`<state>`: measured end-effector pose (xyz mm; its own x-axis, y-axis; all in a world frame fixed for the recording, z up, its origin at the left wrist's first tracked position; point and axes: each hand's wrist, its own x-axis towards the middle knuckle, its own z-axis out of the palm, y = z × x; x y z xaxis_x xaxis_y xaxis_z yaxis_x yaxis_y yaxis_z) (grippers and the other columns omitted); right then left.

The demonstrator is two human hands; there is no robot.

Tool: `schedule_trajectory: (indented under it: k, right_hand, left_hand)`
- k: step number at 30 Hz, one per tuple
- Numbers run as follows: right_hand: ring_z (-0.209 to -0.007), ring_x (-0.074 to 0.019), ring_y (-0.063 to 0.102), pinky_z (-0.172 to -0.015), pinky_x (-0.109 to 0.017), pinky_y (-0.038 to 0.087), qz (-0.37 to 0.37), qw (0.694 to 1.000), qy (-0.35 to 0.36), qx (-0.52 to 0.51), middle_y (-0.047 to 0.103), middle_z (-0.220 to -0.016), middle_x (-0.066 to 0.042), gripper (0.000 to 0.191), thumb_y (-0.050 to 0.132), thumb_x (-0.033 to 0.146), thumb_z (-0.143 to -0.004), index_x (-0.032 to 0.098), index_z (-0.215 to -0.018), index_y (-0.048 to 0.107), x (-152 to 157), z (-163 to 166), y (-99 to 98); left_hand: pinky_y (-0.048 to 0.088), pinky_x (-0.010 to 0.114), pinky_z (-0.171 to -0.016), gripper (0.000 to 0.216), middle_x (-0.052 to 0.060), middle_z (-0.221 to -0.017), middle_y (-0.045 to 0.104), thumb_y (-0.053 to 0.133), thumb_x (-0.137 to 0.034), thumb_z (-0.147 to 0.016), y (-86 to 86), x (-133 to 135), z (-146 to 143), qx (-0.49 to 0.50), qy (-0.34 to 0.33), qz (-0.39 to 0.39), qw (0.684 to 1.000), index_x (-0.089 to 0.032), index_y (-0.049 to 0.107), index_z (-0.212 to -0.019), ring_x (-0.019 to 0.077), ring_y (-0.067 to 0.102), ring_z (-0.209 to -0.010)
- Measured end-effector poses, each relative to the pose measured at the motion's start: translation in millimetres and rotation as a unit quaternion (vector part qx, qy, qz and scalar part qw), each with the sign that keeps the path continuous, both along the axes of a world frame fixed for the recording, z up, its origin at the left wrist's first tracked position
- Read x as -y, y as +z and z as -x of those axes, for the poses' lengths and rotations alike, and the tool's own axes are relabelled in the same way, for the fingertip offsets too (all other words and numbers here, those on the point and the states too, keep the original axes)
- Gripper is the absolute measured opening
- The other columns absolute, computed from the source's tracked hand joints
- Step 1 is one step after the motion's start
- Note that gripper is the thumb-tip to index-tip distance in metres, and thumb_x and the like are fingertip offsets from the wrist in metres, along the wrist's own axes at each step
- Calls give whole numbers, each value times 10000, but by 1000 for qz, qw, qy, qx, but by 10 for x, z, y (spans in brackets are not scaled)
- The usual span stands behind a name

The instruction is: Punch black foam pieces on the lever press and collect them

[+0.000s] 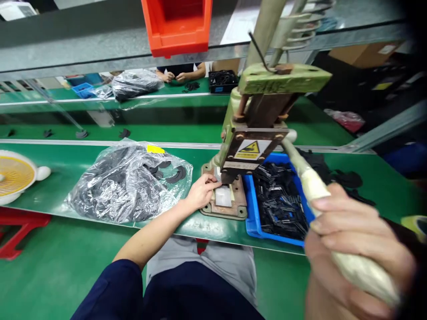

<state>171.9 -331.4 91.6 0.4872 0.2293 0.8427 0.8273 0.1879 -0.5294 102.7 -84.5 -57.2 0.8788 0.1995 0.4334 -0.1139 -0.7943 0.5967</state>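
A green hand press (253, 133) stands on the green bench, with a yellow warning label on its front. My right hand (353, 253) is wrapped round the press's long pale lever handle (313, 186), close to the camera. My left hand (202, 192) rests on the press's base plate (224, 209), fingers pinched together at a small dark part under the ram, beside a pale insert (223, 196). What the fingers hold is too small to make out.
A blue tray (251, 213) full of small black parts sits right of the press. A clear plastic bag (126, 182) of black parts lies left. A yellow fan (15, 175) is far left. Another person's hands (175, 76) work at the far bench. An orange bin (178, 26) hangs overhead.
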Motion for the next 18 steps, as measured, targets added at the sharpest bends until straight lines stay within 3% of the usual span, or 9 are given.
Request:
schedule_trajectory:
  k: [2, 4, 9, 12, 15, 18]
  right_hand:
    - [-765, -233, 622, -987, -567, 503, -123, 992, -6, 20, 577, -668, 0, 274, 601, 534, -829, 356, -957, 764, -111, 11, -237]
    - [-704, -233, 603, -914, -573, 514, -198, 979, -18, 40, 550, -619, -5, 281, 569, 511, -834, 375, -967, 776, -210, -14, -391]
    - [-684, -258, 590, -889, -618, 493, -181, 982, -30, 33, 531, -614, -14, 317, 532, 546, -825, 416, -992, 767, -236, -70, -471]
    - [-682, -255, 574, -896, -617, 482, -187, 981, -29, 34, 510, -613, -14, 316, 519, 530, -834, 422, -1013, 755, -223, -48, -453]
    - [-697, -244, 556, -917, -588, 472, -189, 981, -17, 26, 494, -639, -16, 296, 532, 497, -842, 350, -986, 746, -248, -15, -438]
    - [-709, -233, 544, -922, -563, 465, -193, 981, -4, 20, 495, -661, -17, 221, 568, 466, -825, 286, -861, 691, -270, 1, -418]
  left_hand:
    - [538, 345, -993, 448, 93, -1173, 577, 439, -46, -856, -15, 14, -7, -2, 5, -2, 1000, -196, 740, -1152, 194, 601, -1111]
    - [538, 347, -991, 451, 97, -1178, 582, 444, -41, -844, -6, 34, 2, -5, 5, -7, 1000, -190, 734, -1155, 197, 601, -1114]
    - [521, 336, -1004, 404, 100, -1165, 626, 484, -87, -869, 102, -41, 173, 7, 25, -15, 1000, -164, 689, -1209, 197, 609, -1111]
    - [515, 351, -997, 306, 94, -1115, 658, 517, -120, -884, 187, -292, 329, -42, 117, -34, 992, -167, 710, -1118, 206, 620, -1075]
    - [497, 381, -1002, 241, 118, -1104, 667, 581, -176, -878, 285, -611, 411, -158, 244, -80, 953, -144, 710, -1079, 248, 619, -1076]
    - [487, 408, -996, 323, 161, -1143, 658, 642, -337, -884, 385, -816, 363, -278, 296, -130, 905, -122, 683, -1120, 295, 613, -1103]
